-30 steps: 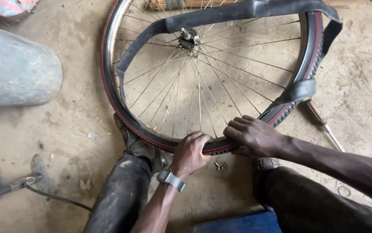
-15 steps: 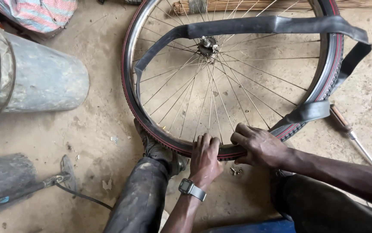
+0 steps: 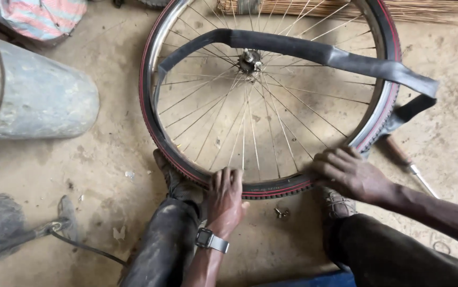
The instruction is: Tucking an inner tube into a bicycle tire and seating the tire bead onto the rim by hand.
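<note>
A spoked bicycle wheel (image 3: pixel 250 58) lies flat on the dirt floor, its black tyre (image 3: pixel 271 188) with a red stripe around the rim. A limp black inner tube (image 3: pixel 314 50) drapes across the spokes and hangs out at the right. My left hand (image 3: pixel 225 197), with a wristwatch, presses on the near part of the tyre. My right hand (image 3: pixel 351 172) grips the tyre a little to the right. My shoes press against the tyre's near edge.
A grey metal bucket (image 3: pixel 32 101) lies on its side at the left. A screwdriver (image 3: pixel 407 165) rests on the ground at the right. Small metal nuts (image 3: pixel 281 212) sit between my legs. A pump foot (image 3: pixel 61 226) lies at the lower left.
The view has shifted, so the wheel sits higher and more to the right. My hands have moved apart along the tyre's near edge.
</note>
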